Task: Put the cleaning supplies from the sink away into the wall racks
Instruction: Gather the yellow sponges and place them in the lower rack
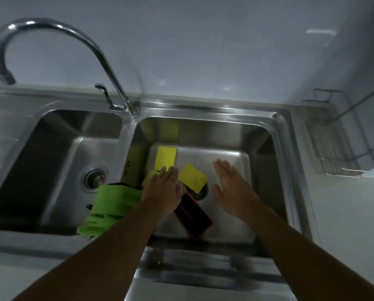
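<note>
The right sink basin point(266, 135) holds yellow sponges: one flat at the back left point(165, 157), one tilted over the drain point(192, 177), and a third point(148, 178) partly hidden under my left hand. A dark red-edged rectangular block point(196, 218) lies near the front. A green cloth point(110, 205) drapes over the divider between the basins. My left hand point(162, 192) hovers, fingers spread, over the sponges and holds nothing. To their right, my right hand point(231, 187) is open flat above the basin floor.
A chrome gooseneck faucet point(108, 68) rises behind the divider, its spout over the left basin point(58, 161). A wire wall rack point(342, 140) hangs on the right wall above the counter. White tiled wall stands behind the sink.
</note>
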The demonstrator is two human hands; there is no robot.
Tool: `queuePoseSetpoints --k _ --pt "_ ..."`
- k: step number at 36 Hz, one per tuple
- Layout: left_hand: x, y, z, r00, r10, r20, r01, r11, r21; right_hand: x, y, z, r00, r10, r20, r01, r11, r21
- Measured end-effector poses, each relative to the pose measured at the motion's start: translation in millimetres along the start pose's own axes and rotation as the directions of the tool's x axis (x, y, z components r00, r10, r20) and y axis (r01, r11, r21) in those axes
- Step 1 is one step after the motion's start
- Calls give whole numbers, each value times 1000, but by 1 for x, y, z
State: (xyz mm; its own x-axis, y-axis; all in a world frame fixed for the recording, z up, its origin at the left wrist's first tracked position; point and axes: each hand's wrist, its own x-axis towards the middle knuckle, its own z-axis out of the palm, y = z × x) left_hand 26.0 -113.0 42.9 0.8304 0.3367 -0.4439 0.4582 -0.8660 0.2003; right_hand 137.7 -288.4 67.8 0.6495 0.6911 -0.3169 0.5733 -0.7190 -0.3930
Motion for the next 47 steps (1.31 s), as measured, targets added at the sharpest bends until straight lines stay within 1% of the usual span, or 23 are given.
queuePoseSetpoints --k 3,6,8,10,13,15,18,20,22,26,29,32,34,36,40,42,43,45,47 --pt "8 -17 25 994 -51 100 58 995 -75 9 -3 32 993 56 106 -60 998 36" --pt "17 -28 43 982 -98 163 114 989 -90 15 -2 50 980 89 177 -96 995 35" --pt "25 -36 53 977 -123 176 141 985 -98 22 -3 57 972 102 214 -109 994 20" --pt "35 -43 60 972 -154 178 175 979 -107 31 2 65 974 94 207 -97 995 5" --pt "52 -53 67 968 -190 164 208 973 -104 47 7 75 966 70 248 -69 998 -12" --pt "62 -60 69 972 -172 161 185 980 -70 59 14 85 971 21 237 -13 999 -36" --pt "70 -70 70 991 -67 115 61 997 56 73 22 103 982 -38 184 51 996 -67" --pt "72 -78 71 997 15 80 -26 990 137 79 22 114 987 -31 155 46 995 -92" --pt "74 -83 71 996 73 49 -81 976 200 83 19 122 989 -7 147 23 994 -107" --pt "78 -87 72 991 129 -39 -113 953 282 93 16 133 993 26 117 -23 999 -24" --pt "81 -88 75 989 137 -56 -112 940 323 97 18 140 995 26 101 -29 999 25" --pt "83 -89 77 989 136 -66 -109 945 308 98 20 143 997 60 53 -61 998 18" --pt "82 -90 77 988 142 -60 -122 959 255 96 21 143 994 110 16 -111 992 54" --pt "79 -89 75 988 139 -60 -130 982 136 94 21 142 983 183 1 -182 975 129" --pt "71 -80 62 998 32 -47 -36 996 -85 91 23 139 952 307 9 -291 893 343" --pt "69 -78 61 1000 21 -7 -22 970 -243 90 24 136 935 354 10 -322 837 442" --pt "68 -77 61 999 20 26 -10 941 -338 89 24 135 930 368 -1 -327 827 458" --pt "67 -76 60 997 -1 71 36 869 -493 84 23 129 919 386 -77 -320 848 424" --pt "66 -71 57 996 -54 74 87 821 -564 76 23 120 898 409 -163 -316 857 408"
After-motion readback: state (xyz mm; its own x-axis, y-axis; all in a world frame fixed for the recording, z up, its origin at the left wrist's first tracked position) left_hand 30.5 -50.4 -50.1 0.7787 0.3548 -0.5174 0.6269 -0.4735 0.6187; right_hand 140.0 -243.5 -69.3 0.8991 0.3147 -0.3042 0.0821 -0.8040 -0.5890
